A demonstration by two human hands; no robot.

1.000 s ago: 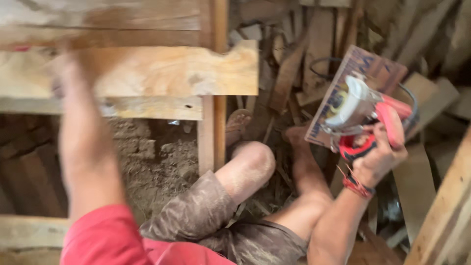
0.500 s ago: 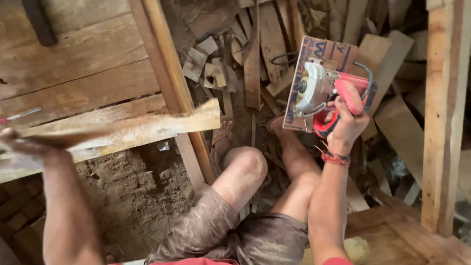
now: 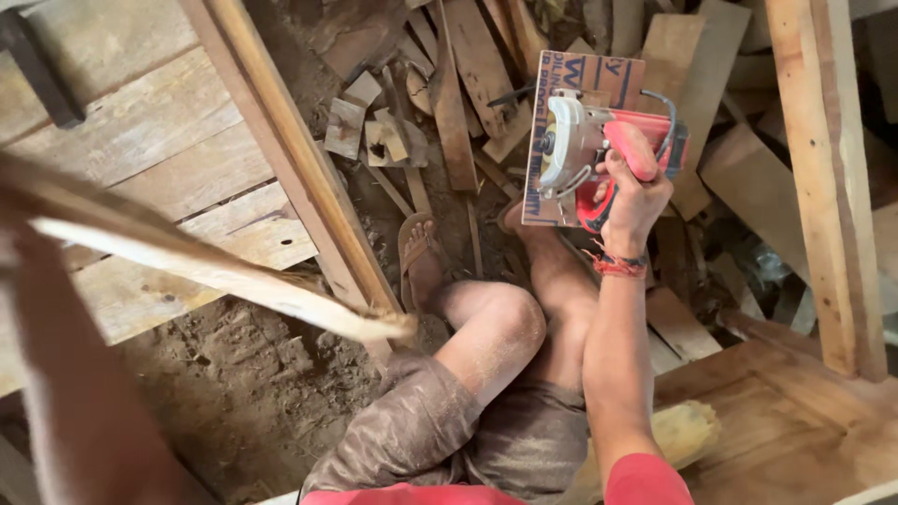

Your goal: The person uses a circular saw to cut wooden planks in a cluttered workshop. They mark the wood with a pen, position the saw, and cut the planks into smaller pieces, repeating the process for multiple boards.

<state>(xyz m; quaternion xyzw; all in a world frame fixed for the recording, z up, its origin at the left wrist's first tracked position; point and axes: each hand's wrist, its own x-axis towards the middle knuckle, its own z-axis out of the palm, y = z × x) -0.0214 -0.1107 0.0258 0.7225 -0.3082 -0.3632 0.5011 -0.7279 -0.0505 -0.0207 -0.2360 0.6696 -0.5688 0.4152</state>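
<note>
Right hand (image 3: 629, 198) closed around the red handle of a saw (image 3: 589, 154), knuckles up, a red cord bracelet (image 3: 617, 266) at the wrist. Saw held in the air at upper right, above the right foot, white guard to the left, a flat wooden base plate (image 3: 585, 79) behind it. Black cable (image 3: 666, 105) looping over the top of the tool. Left arm stretched down the left edge, blurred; hand itself out of clear sight at the far left, so fingers impossible to judge, open or closed. Long thin offcut (image 3: 215, 271) slanting from that arm toward the centre, pale, ragged at its tip, blurred as well. Beneath it, planks (image 3: 159, 159) laid side by side, bordered by a slanted beam (image 3: 299, 178). Below, bare knees and dusty brown shorts (image 3: 440, 430), red shirt hem at the bottom edge. Left foot in a sandal (image 3: 421, 257) on dirt (image 3: 243, 374) beside the beam. Scrap wood (image 3: 468, 84) heaped across the top and right. Upright post (image 3: 823, 187) at far right, a flat board (image 3: 776, 421) at lower right.
</note>
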